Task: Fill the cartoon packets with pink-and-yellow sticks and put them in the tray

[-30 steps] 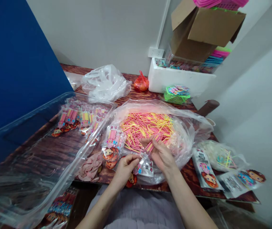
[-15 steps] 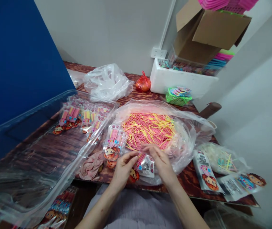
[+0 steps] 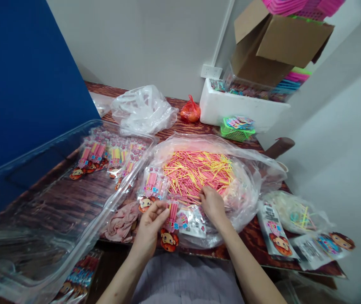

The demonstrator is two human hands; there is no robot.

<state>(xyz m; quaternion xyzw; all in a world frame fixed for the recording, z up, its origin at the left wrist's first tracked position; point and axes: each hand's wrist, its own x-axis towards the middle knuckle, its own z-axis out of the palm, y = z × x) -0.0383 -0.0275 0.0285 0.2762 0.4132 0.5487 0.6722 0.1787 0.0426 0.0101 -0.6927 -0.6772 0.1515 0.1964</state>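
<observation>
My left hand (image 3: 151, 218) is closed on a small printed packet (image 3: 171, 223) with pink sticks in it and a cartoon face at the bottom. My right hand (image 3: 211, 202) rests fingers-down at the near edge of a heap of pink and yellow sticks (image 3: 199, 171), which lies in a big clear plastic bag (image 3: 246, 185). Its fingertips are curled into the sticks. Filled packets (image 3: 150, 188) lie just left of the heap.
A large clear plastic bin (image 3: 41, 228) on the left holds several filled packets (image 3: 107, 154). Empty printed packets (image 3: 275, 230) lie at the right. At the back stand a crumpled clear bag (image 3: 142, 107), a red bag (image 3: 189, 110), a white foam box (image 3: 240, 107), a green basket (image 3: 237, 128).
The sticks my right hand held have gone into the packet in my left hand. My right hand has moved back to the heap; my left hand drew the packet down and nearer.
</observation>
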